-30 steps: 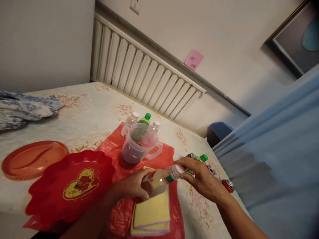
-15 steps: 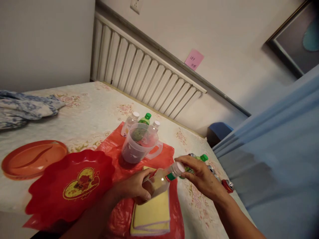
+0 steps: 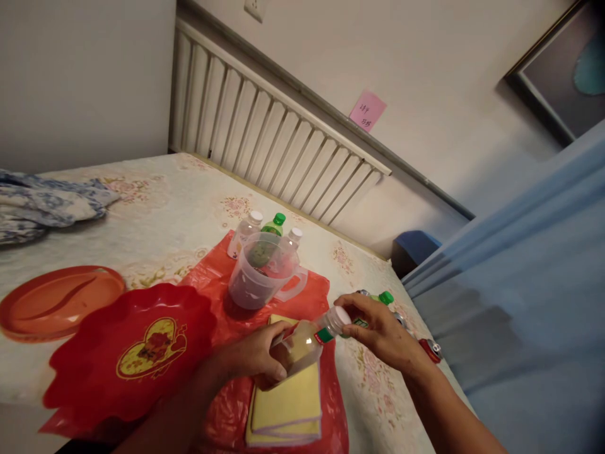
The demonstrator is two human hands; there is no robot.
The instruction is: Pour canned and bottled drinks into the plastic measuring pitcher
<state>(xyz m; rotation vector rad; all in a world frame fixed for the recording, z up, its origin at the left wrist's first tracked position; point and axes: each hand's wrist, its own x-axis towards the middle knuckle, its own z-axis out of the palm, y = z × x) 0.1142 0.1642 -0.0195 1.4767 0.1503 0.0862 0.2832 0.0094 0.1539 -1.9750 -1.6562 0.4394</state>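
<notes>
My left hand (image 3: 259, 353) is wrapped round the body of a clear plastic bottle (image 3: 307, 343), which is tilted with its neck toward the right. At that neck, the thumb and fingers of my right hand (image 3: 373, 325) pinch the white bottle cap (image 3: 341, 317). Under the bottle lies a folded yellow cloth (image 3: 288, 410) on a red plastic bag (image 3: 227, 419). Just beyond stands a translucent measuring jug (image 3: 250, 284) with its handle to the right. A red scalloped tray (image 3: 104, 353) with a yellow heart print is left of my left hand.
Behind the jug stand a white-capped bottle (image 3: 246, 233), a green-capped bottle (image 3: 275, 224) and another white-capped bottle (image 3: 293, 238). An orange plate (image 3: 61, 302) lies far left. Right of my right hand are another green-capped bottle (image 3: 385, 297) and a red can (image 3: 431, 349). A radiator (image 3: 274, 132) lines the wall.
The view has shifted very slightly. Both hands keep their hold on the bottle and its cap, with hardly any visible movement.
</notes>
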